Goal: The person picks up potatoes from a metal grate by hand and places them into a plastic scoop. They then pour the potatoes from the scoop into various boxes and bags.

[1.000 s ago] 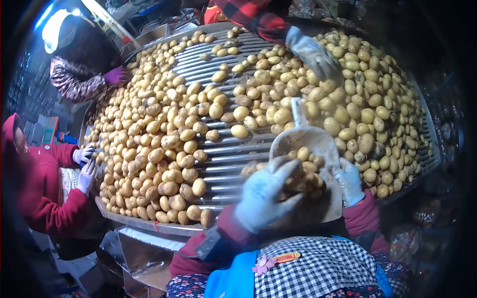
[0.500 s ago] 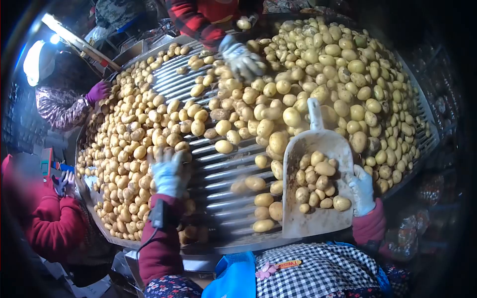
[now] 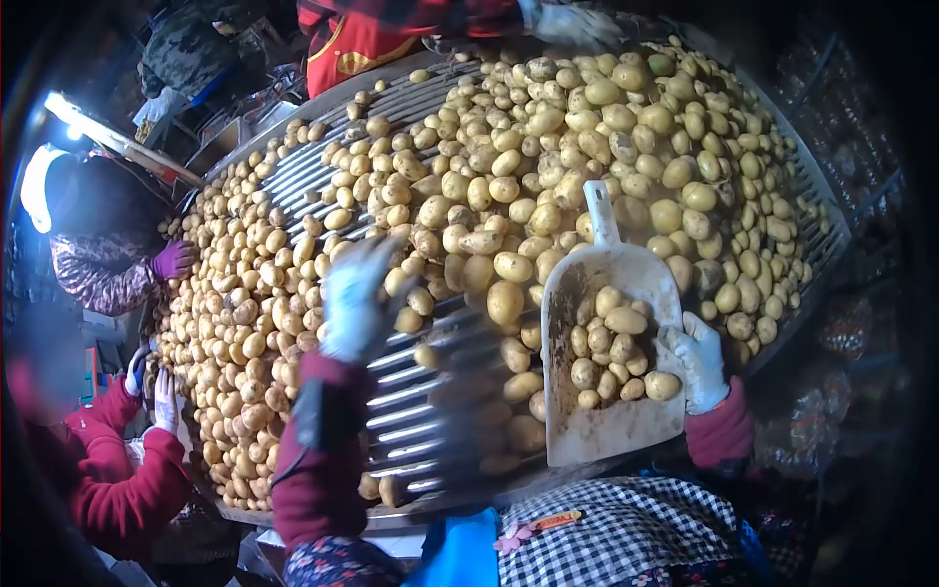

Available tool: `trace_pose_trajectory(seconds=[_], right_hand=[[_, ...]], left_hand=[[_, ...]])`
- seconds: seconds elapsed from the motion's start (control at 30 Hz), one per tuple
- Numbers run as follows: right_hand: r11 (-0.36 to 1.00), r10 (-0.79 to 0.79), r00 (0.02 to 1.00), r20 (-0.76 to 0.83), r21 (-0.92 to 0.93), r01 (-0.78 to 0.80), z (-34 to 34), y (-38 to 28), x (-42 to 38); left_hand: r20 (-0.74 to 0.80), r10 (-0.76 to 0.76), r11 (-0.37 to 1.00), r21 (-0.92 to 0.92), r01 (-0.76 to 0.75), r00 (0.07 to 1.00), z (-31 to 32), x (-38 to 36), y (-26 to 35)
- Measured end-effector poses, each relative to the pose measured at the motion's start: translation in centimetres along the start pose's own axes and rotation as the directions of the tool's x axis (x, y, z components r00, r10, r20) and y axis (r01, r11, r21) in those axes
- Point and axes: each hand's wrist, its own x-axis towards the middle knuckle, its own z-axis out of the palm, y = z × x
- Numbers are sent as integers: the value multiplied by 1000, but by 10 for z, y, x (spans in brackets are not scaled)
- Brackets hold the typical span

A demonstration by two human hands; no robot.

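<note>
My left hand (image 3: pixel 358 301), in a white glove, hovers over or brushes the potatoes (image 3: pixel 251 342) left of the bare slats. Motion blurs it, but its fingers look stretched out and apart, with nothing visible in them. At the right, my right hand (image 3: pixel 698 362), also gloved, grips the side rim of a dirty white plastic scoop (image 3: pixel 614 435). Several small potatoes (image 3: pixel 616 347) lie in the scoop, whose handle (image 3: pixel 602 213) points away from me. Part of the right hand's grip is hidden behind the rim.
Potatoes (image 3: pixel 675 127) are heaped on a slatted metal sorting table (image 3: pixel 406 423). Across it a co-worker's gloved hand (image 3: pixel 575 24) moves, blurred. At the left are a purple-gloved hand (image 3: pixel 174 259) and another person's white-gloved hand (image 3: pixel 164 401). A metal edge (image 3: pixel 814 166) bounds the right side.
My left hand has swept away from me and slightly right, and potatoes now cover more of the middle slats. The far co-worker's hand has drawn back from the heap. My right hand still holds the scoop.
</note>
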Motion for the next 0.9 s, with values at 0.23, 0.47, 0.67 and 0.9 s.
trace_pose_trajectory(seconds=[0.23,0.47,0.67,0.9], right_hand=[[999,41,999,-27,11,-41,0,-2,-4],[996,88,994,-63,-13,-89,6,-16,-8],[997,60,997,-39,-45,-62,4,-2,1],[998,-2,999,-39,-69,-1,5,1,4]], left_hand=[[-132,50,989,-129,-68,990,79,96,50],[288,-12,980,-188,69,958,42,-17,32],[224,-105,992,91,87,969,-6,-85,3],[321,165,967,132,-217,933,101,52,7]])
